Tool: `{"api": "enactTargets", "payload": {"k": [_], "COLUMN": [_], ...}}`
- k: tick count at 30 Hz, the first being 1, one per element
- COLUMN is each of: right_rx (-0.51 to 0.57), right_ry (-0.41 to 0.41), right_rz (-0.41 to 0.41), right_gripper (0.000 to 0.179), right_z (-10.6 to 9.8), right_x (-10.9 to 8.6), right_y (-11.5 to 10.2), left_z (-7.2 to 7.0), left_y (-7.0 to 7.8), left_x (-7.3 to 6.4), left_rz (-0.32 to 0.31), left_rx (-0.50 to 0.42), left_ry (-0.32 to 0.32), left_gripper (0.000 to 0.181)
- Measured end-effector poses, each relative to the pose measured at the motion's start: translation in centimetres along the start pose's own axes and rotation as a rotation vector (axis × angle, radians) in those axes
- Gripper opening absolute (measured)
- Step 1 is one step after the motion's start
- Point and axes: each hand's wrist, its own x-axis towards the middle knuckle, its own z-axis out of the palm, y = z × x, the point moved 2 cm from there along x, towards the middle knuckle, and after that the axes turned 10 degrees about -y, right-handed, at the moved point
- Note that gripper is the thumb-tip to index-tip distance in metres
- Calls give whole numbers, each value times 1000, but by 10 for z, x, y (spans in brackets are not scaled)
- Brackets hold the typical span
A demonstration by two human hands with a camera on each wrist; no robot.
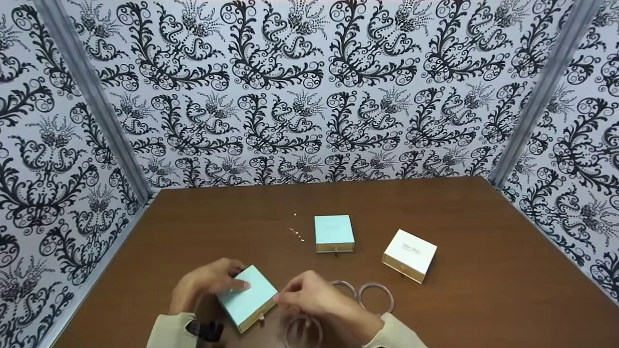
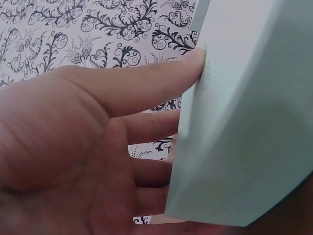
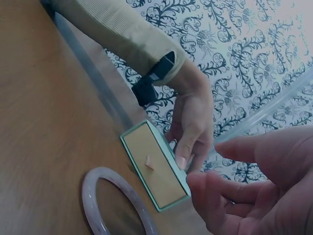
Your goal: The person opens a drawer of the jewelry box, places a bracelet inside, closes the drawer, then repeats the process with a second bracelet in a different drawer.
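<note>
As found at the brown table point(image 1: 217, 217): left hand point(image 1: 213, 278) grasping mint box point(image 1: 255, 298), front left; right hand point(image 1: 310, 292), fingers released, loosely bent, beside that box's corner; farther back, second mint box point(image 1: 334, 231), white box point(image 1: 411, 254); three bangles point(image 1: 391, 300) near right hand; pale specks point(image 1: 299, 236).

Brown surface point(image 1: 232, 217) in play, mint box point(image 1: 333, 230) mid-field, white box point(image 1: 411, 252) angled off to its right, tiny pale bits point(image 1: 296, 233) scattered left, two pale rings point(image 1: 391, 300) side by side up front, third ring point(image 3: 89, 200) left of them, second mint box point(image 1: 249, 296) near left, contact unclear.
</note>
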Motion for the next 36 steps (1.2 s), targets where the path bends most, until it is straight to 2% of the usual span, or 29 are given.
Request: {"api": "enactTargets", "payload": {"k": [3,12,15,20,29,36], "right_rx": [44,30,18,10,45,50], "right_ry": [-5,-2,14,36,-21,-15], "right_rz": [19,84,88,90,97,94], "right_gripper": [20,21,22,25,21,22], "right_z": [6,19,22,25,31,32], "right_x": [3,10,12,14,19,23], "right_y": [0,-1,0,3,5,6], "left_z": [0,-1,0,1,2,0], "left_y": [-3,-6,-6,-6,-10,-11], "left_x": [0,-4,-5,-1,3,4], "left_rz": [-4,-29,-44,-36,-23,-10], "left_rx": [2,5,-13,-25,-36,-42], "left_ry": [-2,5,13,10,-41,-22], "left_gripper": [46,44,44,44,46,46]}}
